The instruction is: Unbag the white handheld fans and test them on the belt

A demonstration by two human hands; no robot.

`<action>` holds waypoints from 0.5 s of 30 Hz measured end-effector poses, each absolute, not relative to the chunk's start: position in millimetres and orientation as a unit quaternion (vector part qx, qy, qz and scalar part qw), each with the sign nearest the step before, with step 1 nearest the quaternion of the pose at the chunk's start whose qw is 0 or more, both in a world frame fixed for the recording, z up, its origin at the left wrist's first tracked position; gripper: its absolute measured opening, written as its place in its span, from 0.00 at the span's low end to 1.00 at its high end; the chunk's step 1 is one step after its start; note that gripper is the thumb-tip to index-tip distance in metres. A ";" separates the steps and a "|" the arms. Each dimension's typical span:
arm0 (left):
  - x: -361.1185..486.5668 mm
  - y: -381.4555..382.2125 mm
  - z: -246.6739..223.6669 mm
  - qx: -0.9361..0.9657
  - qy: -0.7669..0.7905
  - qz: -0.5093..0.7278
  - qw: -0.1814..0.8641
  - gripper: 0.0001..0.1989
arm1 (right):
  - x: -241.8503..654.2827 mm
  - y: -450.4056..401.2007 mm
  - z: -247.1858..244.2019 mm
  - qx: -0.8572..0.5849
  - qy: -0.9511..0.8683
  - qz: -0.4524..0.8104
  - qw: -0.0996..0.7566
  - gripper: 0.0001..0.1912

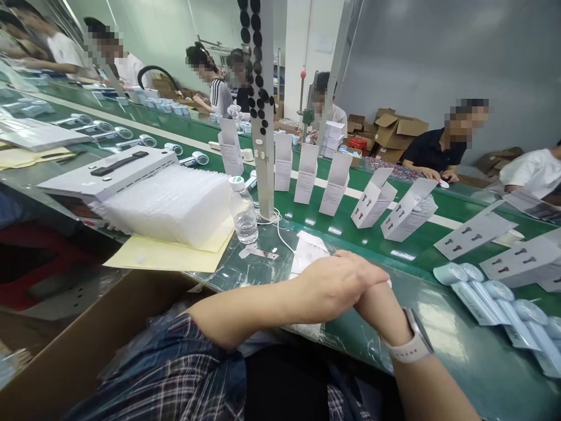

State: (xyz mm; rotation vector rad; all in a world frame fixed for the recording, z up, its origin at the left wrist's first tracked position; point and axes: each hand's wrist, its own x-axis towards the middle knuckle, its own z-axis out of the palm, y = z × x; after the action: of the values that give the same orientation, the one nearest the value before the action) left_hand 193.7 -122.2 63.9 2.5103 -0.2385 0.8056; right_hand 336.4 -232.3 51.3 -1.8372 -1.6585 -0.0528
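One white packet (309, 250) on green bench (445, 327), touching or just beside left hand (324, 287), folded over right hand (376, 299); grip on anything: cannot tell. Probably light, limp; best pinched by far edge.

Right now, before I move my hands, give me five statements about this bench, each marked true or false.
1. The left hand touches the right hand. True.
2. The watch is on the left wrist. False: it is on the right.
3. The plastic bottle lies on its side. False: the plastic bottle stands upright.
4. Yellow sheets lie under the translucent stack. True.
5. Every white box is shut. False: several white boxes have raised flaps.
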 end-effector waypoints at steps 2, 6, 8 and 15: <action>189.3 -110.7 57.5 0.913 -0.111 0.323 0.223 0.18 | 372.9 -231.7 66.5 -0.713 -0.613 -0.034 0.338 0.16; 146.3 -58.4 50.4 0.883 0.044 0.437 0.166 0.16 | 471.4 -233.9 121.0 -0.751 -0.461 -0.235 0.409 0.27; 114.2 -27.7 44.1 0.849 0.198 0.479 0.100 0.11 | 513.7 -226.8 138.1 -0.764 -0.429 -0.303 0.374 0.25; 14.1 41.4 -2.3 0.712 0.545 0.436 -0.084 0.13 | 563.8 -187.2 103.3 -0.788 -0.425 -0.320 0.309 0.20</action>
State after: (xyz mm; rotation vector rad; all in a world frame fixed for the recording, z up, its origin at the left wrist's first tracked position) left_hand 14.1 41.4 -2.3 2.3638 1.8088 1.4468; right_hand 563.8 -187.2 103.3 -2.0833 -1.1241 -0.8467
